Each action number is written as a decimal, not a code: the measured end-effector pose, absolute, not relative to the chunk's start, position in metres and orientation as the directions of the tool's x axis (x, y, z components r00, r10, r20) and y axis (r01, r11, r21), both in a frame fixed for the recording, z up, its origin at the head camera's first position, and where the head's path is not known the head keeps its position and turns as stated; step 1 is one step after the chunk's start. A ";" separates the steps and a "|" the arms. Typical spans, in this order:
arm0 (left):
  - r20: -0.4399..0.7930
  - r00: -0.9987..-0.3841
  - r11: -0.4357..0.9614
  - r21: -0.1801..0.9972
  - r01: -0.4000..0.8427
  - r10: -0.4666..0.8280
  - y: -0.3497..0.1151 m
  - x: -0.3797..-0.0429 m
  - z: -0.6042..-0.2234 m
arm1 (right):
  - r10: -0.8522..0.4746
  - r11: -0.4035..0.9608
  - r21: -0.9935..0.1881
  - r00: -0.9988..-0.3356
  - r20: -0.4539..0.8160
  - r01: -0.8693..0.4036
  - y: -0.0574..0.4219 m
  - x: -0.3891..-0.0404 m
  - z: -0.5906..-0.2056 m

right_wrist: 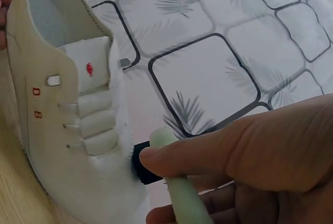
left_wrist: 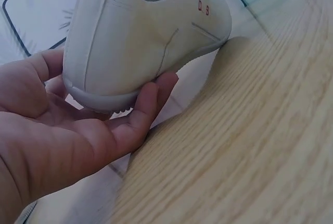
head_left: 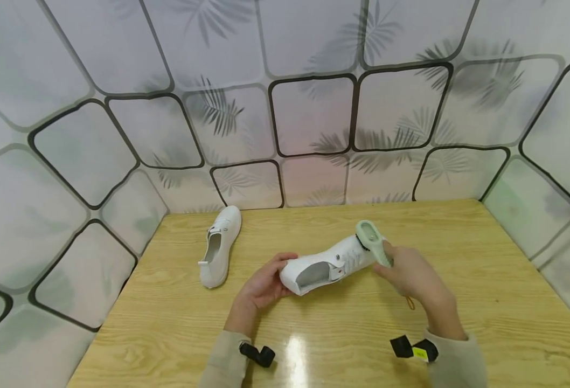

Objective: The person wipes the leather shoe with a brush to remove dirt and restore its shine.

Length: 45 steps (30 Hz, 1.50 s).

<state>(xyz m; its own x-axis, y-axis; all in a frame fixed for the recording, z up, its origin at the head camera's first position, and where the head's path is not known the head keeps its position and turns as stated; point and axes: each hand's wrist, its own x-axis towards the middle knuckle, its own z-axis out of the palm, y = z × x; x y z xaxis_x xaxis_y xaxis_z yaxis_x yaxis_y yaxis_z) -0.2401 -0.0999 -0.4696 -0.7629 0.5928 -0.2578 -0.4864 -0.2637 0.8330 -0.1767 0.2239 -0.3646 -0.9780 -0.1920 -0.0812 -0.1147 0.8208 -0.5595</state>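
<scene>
A white lace-up shoe (head_left: 314, 269) is held by the heel in my left hand (head_left: 265, 283), its toe pointing right. In the left wrist view, the fingers curl under the heel's sole and the thumb side lies behind it; the heel (left_wrist: 114, 52) is raised from the table. My right hand (head_left: 411, 272) grips a pale green brush (head_left: 369, 237) by its handle. Its dark bristles (right_wrist: 143, 164) meet the shoe's toe area beside the laces. Red letters mark the shoe's side in the right wrist view.
A second white shoe (head_left: 222, 248) stands on the wooden table (head_left: 178, 323) at the back left, toe toward the wall. Patterned panels (head_left: 314, 118) with leaf prints enclose the table at the back and sides. A small orange loop (head_left: 410, 303) hangs below the right hand.
</scene>
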 end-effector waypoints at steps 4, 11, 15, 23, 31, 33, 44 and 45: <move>-0.228 -0.776 -0.230 0.873 -0.430 0.588 -0.100 -0.243 -0.471 | -0.147 0.844 -0.530 -0.985 -0.093 -0.076 0.230 -0.173 -0.361; -0.194 -0.815 -0.219 0.906 -0.362 0.546 -0.099 -0.244 -0.478 | -0.154 0.843 -0.528 -0.987 -0.053 -0.103 0.218 -0.174 -0.367; -0.139 -0.859 -0.300 0.899 -0.318 0.493 -0.094 -0.245 -0.483 | -0.231 0.817 -0.552 -0.972 -0.048 -0.167 0.193 -0.173 -0.367; -0.104 -0.893 -0.343 0.899 -0.272 0.438 -0.089 -0.246 -0.484 | -0.141 0.879 -0.466 -0.988 -0.063 -0.095 0.203 -0.167 -0.363; -0.115 -0.929 -0.397 0.881 -0.259 0.352 -0.080 -0.241 -0.490 | -0.210 0.859 -0.484 -0.977 -0.041 -0.165 0.179 -0.161 -0.371; -0.118 -0.930 -0.402 0.878 -0.261 0.347 -0.077 -0.241 -0.490 | -0.253 0.844 -0.499 -0.966 -0.048 -0.196 0.170 -0.160 -0.370; -0.114 -0.937 -0.396 0.884 -0.247 0.330 -0.078 -0.246 -0.478 | -0.146 0.906 -0.410 -0.987 -0.065 -0.107 0.201 -0.166 -0.357; -0.114 -0.937 -0.399 0.883 -0.248 0.330 -0.079 -0.246 -0.478 | -0.154 0.908 -0.404 -0.986 -0.068 -0.113 0.200 -0.166 -0.356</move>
